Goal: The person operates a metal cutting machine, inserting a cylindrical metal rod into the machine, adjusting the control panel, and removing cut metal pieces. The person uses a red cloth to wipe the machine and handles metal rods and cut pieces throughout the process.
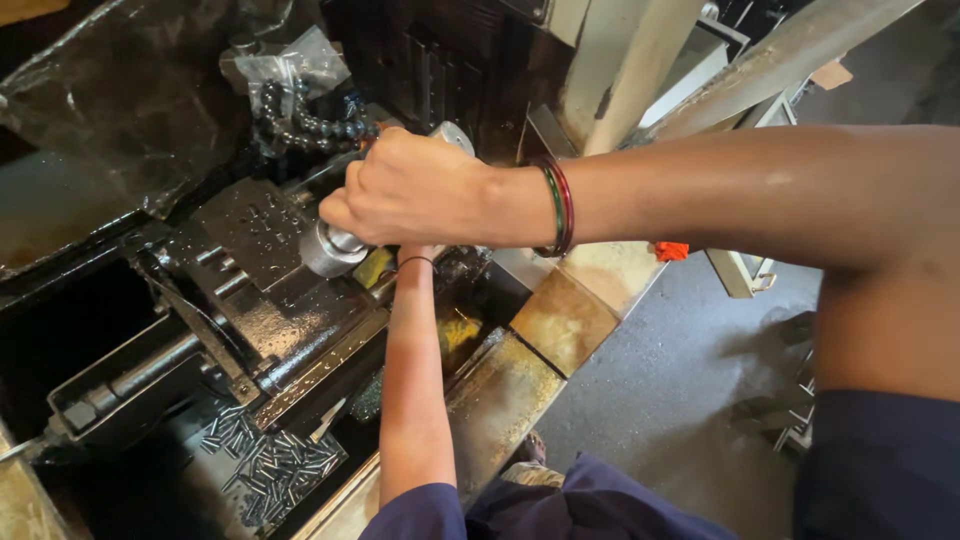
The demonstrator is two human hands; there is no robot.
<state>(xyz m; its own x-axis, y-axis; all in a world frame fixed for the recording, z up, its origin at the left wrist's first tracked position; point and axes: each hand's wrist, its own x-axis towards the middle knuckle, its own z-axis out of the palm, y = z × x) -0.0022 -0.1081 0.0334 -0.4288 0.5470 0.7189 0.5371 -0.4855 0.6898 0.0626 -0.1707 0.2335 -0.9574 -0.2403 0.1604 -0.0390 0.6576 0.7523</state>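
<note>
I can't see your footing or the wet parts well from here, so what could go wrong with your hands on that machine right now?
The right hand grips a metal handwheel on an oil-wet machine slide; the grip could slip. The bangles on that wrist sit close to machine parts and might snag. The left hand is hidden behind the right, so I cannot tell what it touches; pinching there is possible.
</note>
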